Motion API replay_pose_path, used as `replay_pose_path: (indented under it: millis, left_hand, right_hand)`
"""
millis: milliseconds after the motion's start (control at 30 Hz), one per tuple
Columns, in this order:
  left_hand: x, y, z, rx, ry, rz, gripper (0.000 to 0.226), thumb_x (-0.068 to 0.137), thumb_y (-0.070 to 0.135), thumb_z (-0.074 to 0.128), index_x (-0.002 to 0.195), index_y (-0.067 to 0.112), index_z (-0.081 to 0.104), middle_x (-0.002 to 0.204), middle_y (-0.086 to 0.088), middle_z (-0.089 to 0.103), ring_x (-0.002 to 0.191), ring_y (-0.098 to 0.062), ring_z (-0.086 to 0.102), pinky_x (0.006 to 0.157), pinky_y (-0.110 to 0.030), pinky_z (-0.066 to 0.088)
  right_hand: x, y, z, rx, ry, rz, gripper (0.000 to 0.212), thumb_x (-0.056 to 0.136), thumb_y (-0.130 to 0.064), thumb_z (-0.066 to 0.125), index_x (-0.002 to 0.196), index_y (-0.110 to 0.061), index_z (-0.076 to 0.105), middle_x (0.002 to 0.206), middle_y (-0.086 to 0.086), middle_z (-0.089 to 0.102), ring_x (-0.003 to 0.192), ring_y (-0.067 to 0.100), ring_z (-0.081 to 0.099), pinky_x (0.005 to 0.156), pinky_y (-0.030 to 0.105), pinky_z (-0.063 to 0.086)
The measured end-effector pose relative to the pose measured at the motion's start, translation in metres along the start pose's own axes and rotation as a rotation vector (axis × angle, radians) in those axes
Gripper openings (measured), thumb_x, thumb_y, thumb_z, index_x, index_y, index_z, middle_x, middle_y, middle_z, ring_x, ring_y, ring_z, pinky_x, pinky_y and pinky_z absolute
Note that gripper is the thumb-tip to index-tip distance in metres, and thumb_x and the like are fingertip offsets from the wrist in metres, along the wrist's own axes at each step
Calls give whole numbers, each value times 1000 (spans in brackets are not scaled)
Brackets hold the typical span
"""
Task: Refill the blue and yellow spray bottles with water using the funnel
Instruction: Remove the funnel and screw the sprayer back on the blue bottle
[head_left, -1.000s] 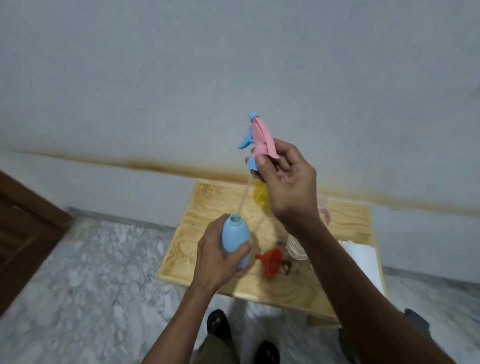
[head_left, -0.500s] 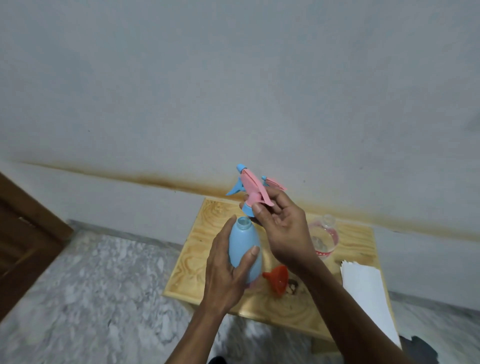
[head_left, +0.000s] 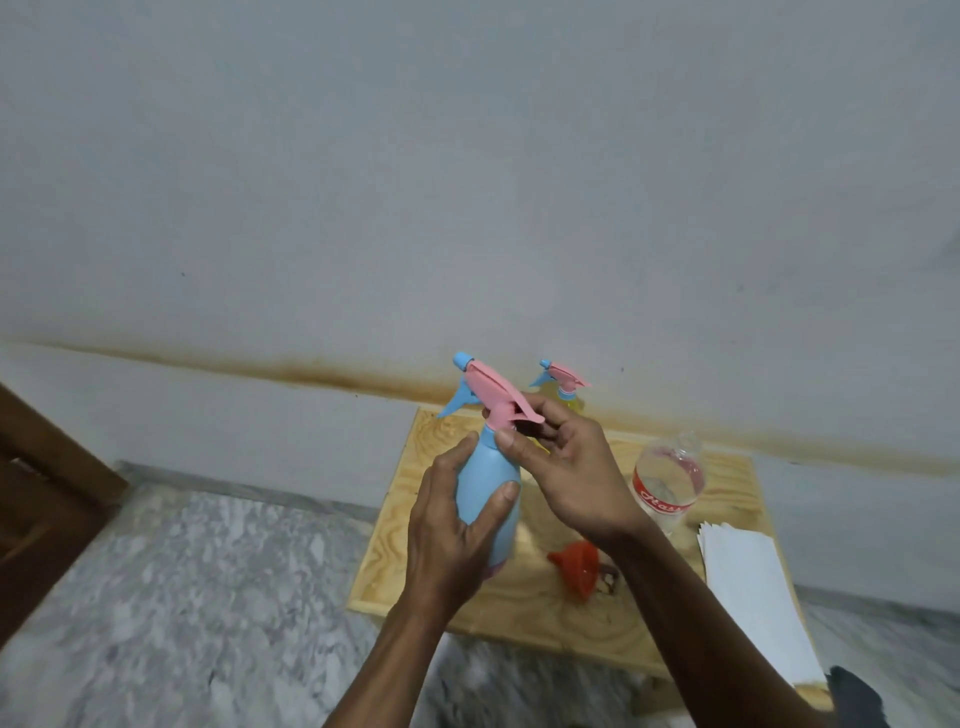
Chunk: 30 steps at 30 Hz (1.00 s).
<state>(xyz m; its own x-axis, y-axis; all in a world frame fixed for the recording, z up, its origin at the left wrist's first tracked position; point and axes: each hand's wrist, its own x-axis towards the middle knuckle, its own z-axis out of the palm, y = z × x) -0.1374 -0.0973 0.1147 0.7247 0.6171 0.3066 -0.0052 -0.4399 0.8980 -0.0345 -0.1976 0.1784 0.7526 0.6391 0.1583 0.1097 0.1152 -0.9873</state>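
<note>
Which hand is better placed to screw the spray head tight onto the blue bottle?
The right hand: its fingers already pinch the spray head at the neck, while the left hand grips the blue bottle body to steady it.

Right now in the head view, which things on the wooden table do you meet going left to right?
Blue spray bottle held in both hands → orange funnel → clear water bottle → stack of white paper. The yellow spray bottle behind overlaps, so it is left out.
</note>
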Motion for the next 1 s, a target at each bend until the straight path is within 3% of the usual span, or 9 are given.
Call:
replay_pose_path:
  millis: [200,333,467,633,800,900,1000]
  left_hand:
    - [4,-1,-5,-9,-16,16,52,76,64,63,120,71,37,126,14,60,113,-11,62,89,-45,56]
    - [13,2,-3,-18,-18,26,50,76,64,64,118,70,38,122,15,62,110,-11,63,88,-44,56]
    - [20,6,0,-71,-26,2,49,76,60,67,119,63,42,120,21,61,107,-5,63,84,-40,58]
    - [24,11,4,-179,-46,-27,47,76,57,68,118,49,49,114,21,62,101,-4,66,75,-30,60]
    - [28,17,2,-227,-42,-36,47,77,56,67,120,42,54,114,23,63,103,-7,66,78,-27,58]
    - [32,17,1,-238,-44,-45,47,77,57,66,120,42,55,115,23,64,105,-8,66,80,-27,58]
    - [33,19,2,-257,-39,-53,45,77,58,65,119,43,55,114,24,64,103,-7,66,78,-25,57]
  right_hand:
    - [-5,3,9,-50,128,44,27,87,-15,75,113,-18,70,104,-2,74,98,10,67,86,23,52]
    - [-3,2,9,-37,176,84,19,90,-20,72,108,-20,74,101,-2,75,100,14,69,91,32,54]
    - [1,1,10,-50,260,109,25,84,-29,78,107,-21,73,101,-7,74,98,12,68,91,33,56]
    - [0,1,13,142,186,165,23,95,-26,61,113,-16,72,106,-1,75,101,16,70,87,34,58]
    - [6,3,11,274,183,173,30,84,-32,69,109,-16,73,107,4,74,101,19,70,84,36,56]
    - [10,6,7,314,191,203,23,93,-27,59,108,-17,74,107,-2,74,100,12,68,83,32,51]
    - [12,7,5,316,165,177,24,91,-27,63,108,-12,72,107,3,73,99,16,67,84,34,52]
